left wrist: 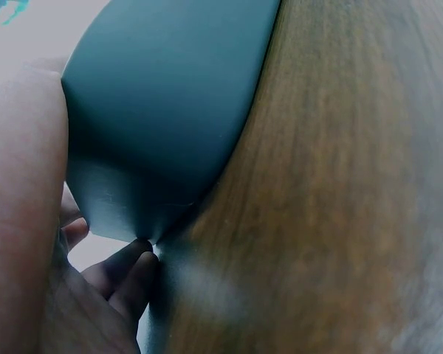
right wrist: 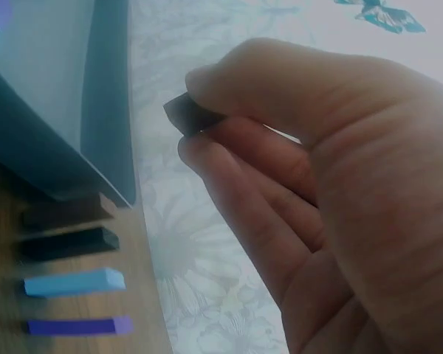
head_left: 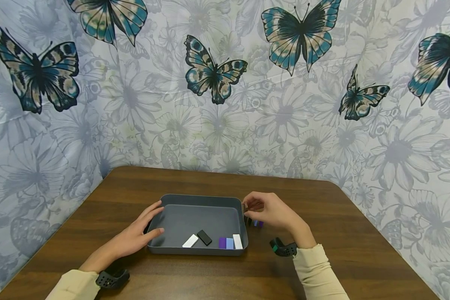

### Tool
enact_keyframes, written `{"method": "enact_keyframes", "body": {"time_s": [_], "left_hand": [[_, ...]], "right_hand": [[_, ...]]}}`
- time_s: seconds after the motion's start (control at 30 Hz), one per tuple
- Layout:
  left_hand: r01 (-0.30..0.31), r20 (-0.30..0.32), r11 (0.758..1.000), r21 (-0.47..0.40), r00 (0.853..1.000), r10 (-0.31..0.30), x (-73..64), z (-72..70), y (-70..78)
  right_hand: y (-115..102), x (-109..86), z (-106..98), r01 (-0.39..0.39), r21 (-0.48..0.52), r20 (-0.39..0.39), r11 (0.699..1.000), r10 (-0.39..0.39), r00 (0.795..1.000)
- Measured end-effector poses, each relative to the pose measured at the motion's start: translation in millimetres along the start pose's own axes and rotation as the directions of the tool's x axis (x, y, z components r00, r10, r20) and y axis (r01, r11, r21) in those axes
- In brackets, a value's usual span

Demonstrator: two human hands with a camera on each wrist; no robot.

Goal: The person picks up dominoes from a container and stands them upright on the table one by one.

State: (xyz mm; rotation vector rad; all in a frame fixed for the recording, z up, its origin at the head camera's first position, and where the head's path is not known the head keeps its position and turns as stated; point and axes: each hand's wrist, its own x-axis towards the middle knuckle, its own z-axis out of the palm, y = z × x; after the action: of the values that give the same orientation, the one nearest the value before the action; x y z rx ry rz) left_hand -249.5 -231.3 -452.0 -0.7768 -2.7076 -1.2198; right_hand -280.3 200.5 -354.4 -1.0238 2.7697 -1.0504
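Jutting between right thumb point(right wrist: 240, 82) and fingers point(right wrist: 232, 184) is a dark block point(right wrist: 188, 115).

Head view bright, evenly lit, legible; faint shadow beside the tray point(head_left: 198, 251). Left wrist view: tabletop point(left wrist: 317, 184) alongside the tray blurred, hazy. Right wrist view: wall covering point(right wrist: 181, 254) beyond the tray overexposed, washed out.
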Motion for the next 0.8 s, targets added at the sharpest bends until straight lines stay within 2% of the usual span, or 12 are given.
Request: {"method": "enact_keyframes", "body": {"time_s": [0.13, 0.4, 0.53, 0.8], "left_hand": [[-0.004, -0.002, 1.0, -0.001, 1.0, 0.004, -0.1, 0.2, 0.2], [-0.002, 0.001, 1.0, -0.002, 1.0, 0.002, -0.5, -0.1, 0.0], [-0.001, 0.005, 1.0, -0.003, 1.0, 0.001, -0.1, -0.6, -0.1], [-0.01, 0.004, 1.0, -0.004, 1.0, 0.01, 0.4, -0.6, 0.1]], "right_hand": [[6, -3.1, -6, -0.011, 0.031, -0.031, 0.999, 0.012, 0.999], [21, -11.3, -16, -0.058, -0.011, -0.08, 0.998, 0.057, 0.995], [25, -14.9, -20, -0.102, -0.004, -0.088, 0.995, 0.101, 0.991], [35, -20.4, -27, -0.136, 0.0, -0.09, 0.991, 0.135, 0.987]]}}
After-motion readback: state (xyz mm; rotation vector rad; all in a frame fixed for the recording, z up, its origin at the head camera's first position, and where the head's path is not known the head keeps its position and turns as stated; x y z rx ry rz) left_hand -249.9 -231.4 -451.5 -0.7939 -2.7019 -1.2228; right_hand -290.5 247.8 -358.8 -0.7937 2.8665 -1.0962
